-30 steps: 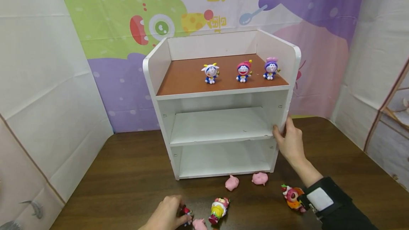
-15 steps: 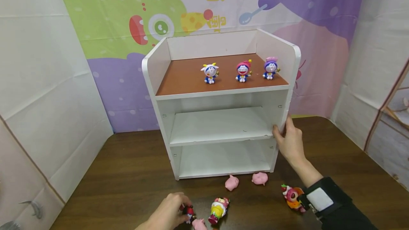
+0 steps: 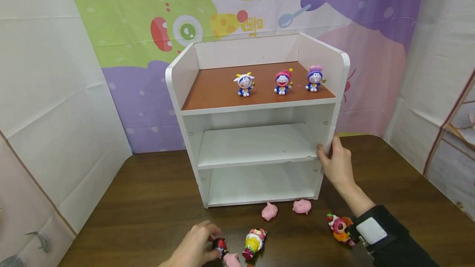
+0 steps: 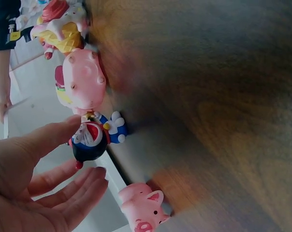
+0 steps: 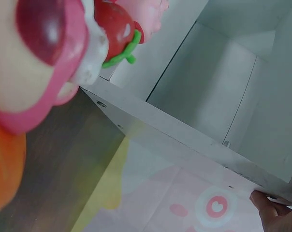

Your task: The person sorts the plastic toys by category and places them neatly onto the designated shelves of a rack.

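At the table's front, my left hand (image 3: 194, 245) has its thumb and fingers around a small blue-and-white cat figurine (image 4: 92, 140) in a dark hat with red. In the left wrist view, the thumb overlaps its face and the fingers curve past its hat. A pink pig figurine (image 3: 231, 260) lies right beside it. My right hand (image 3: 337, 168) grips the right side panel of a white shelf unit (image 3: 256, 147), thumb at the front edge and fingers on the outer face. Three blue cat figurines with hats, including a pink-hatted figurine (image 3: 283, 83), stand on its brown top.
Two pink pigs, one a pig figurine (image 3: 269, 211), lie before the shelf. A yellow-and-white figurine (image 3: 254, 243) lies right of my left hand. A pink bear figurine (image 3: 340, 228) lies by my right wrist on the wooden table (image 3: 141, 201). A patterned cloth (image 3: 130, 106) hangs behind.
The cat figurine in my left fingers has turned, and its red and dark hat now shows more. My left hand has shifted slightly away from me. The right hand stays on the shelf.
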`<state>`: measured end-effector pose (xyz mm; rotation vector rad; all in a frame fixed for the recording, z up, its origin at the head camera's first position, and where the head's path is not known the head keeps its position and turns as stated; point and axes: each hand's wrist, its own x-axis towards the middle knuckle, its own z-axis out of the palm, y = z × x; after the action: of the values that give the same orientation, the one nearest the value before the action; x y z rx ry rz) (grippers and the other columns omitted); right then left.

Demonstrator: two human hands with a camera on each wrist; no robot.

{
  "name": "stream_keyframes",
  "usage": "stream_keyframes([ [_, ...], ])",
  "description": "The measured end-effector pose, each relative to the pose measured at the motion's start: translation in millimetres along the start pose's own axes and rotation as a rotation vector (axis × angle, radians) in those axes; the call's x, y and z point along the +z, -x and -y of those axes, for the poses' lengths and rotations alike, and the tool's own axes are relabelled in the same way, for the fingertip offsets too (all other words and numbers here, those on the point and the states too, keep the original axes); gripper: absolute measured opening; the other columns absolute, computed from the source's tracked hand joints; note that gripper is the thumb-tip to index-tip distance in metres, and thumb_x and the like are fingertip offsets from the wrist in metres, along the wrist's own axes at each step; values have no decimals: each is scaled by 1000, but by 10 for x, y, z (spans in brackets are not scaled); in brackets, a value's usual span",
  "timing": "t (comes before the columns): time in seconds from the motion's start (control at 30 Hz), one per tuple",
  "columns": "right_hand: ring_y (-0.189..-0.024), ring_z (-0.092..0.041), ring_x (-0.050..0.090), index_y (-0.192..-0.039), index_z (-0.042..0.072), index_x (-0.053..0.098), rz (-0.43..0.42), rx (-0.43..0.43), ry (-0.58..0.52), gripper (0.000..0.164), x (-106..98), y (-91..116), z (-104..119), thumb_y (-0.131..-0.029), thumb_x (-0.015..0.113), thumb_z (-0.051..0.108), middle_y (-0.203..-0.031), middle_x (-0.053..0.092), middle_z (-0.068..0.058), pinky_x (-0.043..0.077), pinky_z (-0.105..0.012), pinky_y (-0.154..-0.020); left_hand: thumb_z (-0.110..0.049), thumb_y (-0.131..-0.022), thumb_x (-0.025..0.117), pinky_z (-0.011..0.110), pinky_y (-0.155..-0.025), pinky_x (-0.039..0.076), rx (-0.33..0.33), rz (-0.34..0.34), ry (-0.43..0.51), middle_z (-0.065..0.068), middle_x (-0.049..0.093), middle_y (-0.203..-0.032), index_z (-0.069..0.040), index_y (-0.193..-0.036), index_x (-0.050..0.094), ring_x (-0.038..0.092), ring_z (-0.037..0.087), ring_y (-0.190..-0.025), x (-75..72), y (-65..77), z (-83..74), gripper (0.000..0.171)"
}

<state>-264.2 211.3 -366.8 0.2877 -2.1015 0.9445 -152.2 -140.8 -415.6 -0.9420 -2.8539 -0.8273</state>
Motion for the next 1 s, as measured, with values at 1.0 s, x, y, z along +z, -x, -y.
stream_keyframes([
  [1.0,-70,-40,58,-112,-9,44,-23,-12,23,36,-5,13,34,-80,57,-1,-87,58,-31,46,-51,-54,4,-60,72,21,-54,45,53,-186,-65,0,56,-75,-1,-75,62,54,10,-64,-102,-2,-116,18],
])
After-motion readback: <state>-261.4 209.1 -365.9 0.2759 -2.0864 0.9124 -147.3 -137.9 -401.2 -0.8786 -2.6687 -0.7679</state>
